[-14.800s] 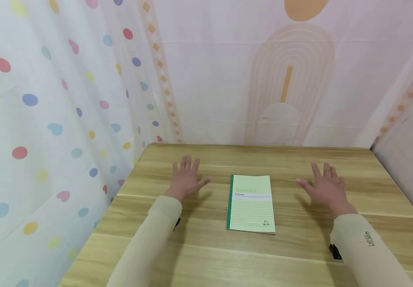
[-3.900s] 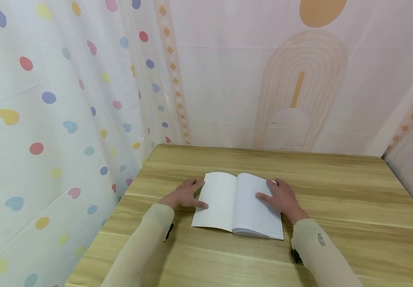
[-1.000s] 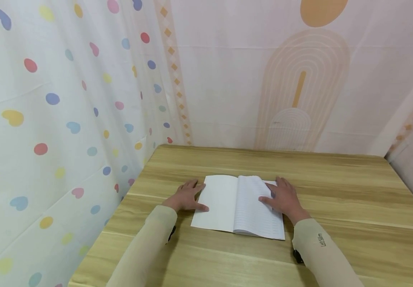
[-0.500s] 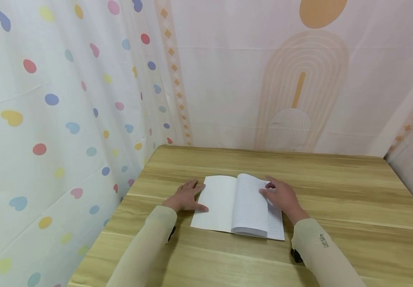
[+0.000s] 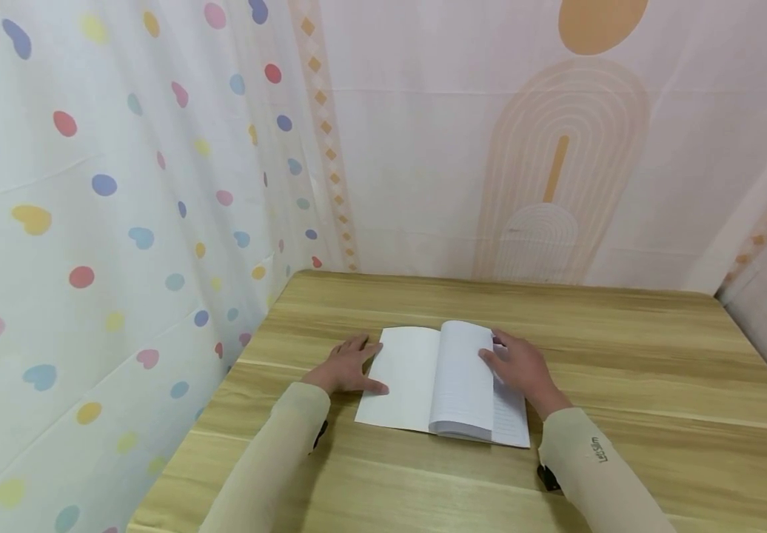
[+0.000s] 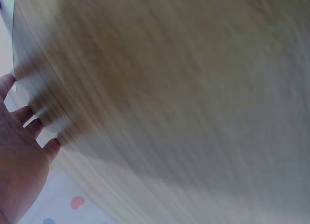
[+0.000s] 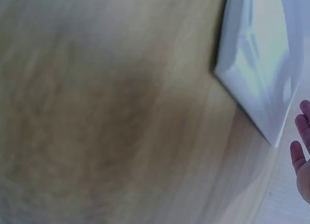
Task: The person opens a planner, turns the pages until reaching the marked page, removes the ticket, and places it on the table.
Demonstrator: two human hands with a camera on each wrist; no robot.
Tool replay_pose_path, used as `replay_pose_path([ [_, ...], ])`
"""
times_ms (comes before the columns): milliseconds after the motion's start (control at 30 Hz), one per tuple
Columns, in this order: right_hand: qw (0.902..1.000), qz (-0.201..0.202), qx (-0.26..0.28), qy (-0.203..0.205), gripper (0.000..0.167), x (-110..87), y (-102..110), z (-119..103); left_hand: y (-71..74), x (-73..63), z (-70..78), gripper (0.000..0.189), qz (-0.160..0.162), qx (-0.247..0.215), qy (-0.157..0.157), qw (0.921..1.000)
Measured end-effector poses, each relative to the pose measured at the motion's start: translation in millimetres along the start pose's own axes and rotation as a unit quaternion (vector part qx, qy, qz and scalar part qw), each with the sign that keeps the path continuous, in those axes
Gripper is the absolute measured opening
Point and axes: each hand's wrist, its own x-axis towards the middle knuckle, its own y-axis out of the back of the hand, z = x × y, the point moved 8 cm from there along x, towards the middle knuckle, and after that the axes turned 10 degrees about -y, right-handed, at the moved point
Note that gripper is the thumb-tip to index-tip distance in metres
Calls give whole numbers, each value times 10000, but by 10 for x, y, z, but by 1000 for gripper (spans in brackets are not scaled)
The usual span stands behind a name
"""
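Note:
A notebook (image 5: 403,377) lies spread on the wooden table, its left side blank white. Faintly ruled pages (image 5: 463,381) on its right side are lifted and bowed toward the spine, baring another lined page beneath. My left hand (image 5: 350,368) rests along the left edge, thumb on the blank side, fingers spread. At the right edge, my right hand (image 5: 520,364) pinches the lifted pages, thumb on top and forefinger near the upper corner; its other fingers are mostly hidden. The right wrist view shows the notebook's edge (image 7: 256,78) beside some fingertips.
The wood-grain table (image 5: 423,488) extends around the notebook on all sides. A white curtain with coloured dots (image 5: 124,296) hangs along the left, and a pale arch-patterned curtain (image 5: 417,185) stands behind the far edge.
Long before, the notebook lay closed between both hands. Over the last second, the right hand has raised the right-hand pages and bent them leftward. The left hand has stayed put.

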Motion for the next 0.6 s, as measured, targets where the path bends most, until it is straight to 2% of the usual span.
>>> replay_pose_path([
  [267, 9988, 83, 476, 114, 67, -22, 28, -197, 10, -9, 11, 101, 44, -123, -17, 9999],
  [600, 9938, 344, 919, 520, 67, -38, 17, -448, 11, -10, 11, 100, 83, -128, -26, 9999],
])
